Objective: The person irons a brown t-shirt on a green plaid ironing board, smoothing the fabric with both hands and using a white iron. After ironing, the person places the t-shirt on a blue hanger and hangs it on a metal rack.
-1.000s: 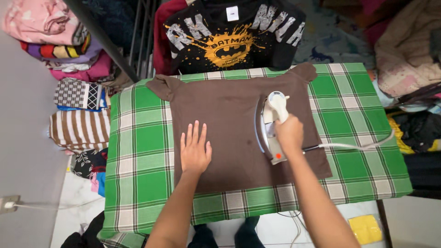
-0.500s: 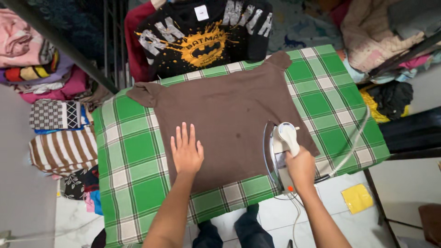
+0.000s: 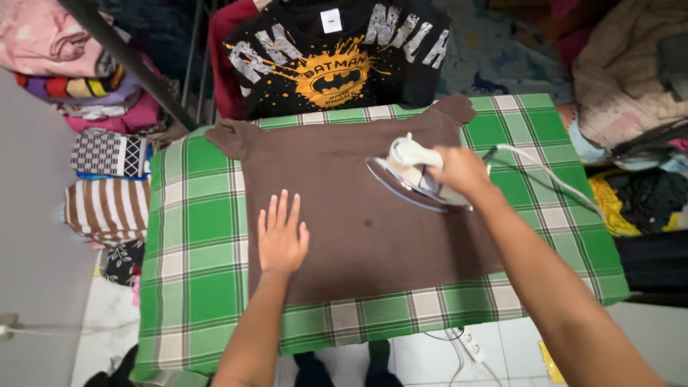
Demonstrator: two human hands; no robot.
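Left hand (image 3: 282, 236) flat on brown shirt (image 3: 358, 208), right hand (image 3: 459, 169) apparently gripping iron (image 3: 412, 175)

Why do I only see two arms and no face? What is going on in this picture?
The camera sits on the person's head and looks down, so you see only their own two arms, as if through their eyes. In front of them is a table covered with a green checked cloth. A brown shirt lies spread flat on it. The left hand lies flat and open on the shirt's left edge. The right hand has its grip closed around the handle of a white iron, which is on the upper part of the shirt. Its cord trails off to the right. Behind the table lies a black shirt with a yellow picture, and folded clothes are stacked on the left.
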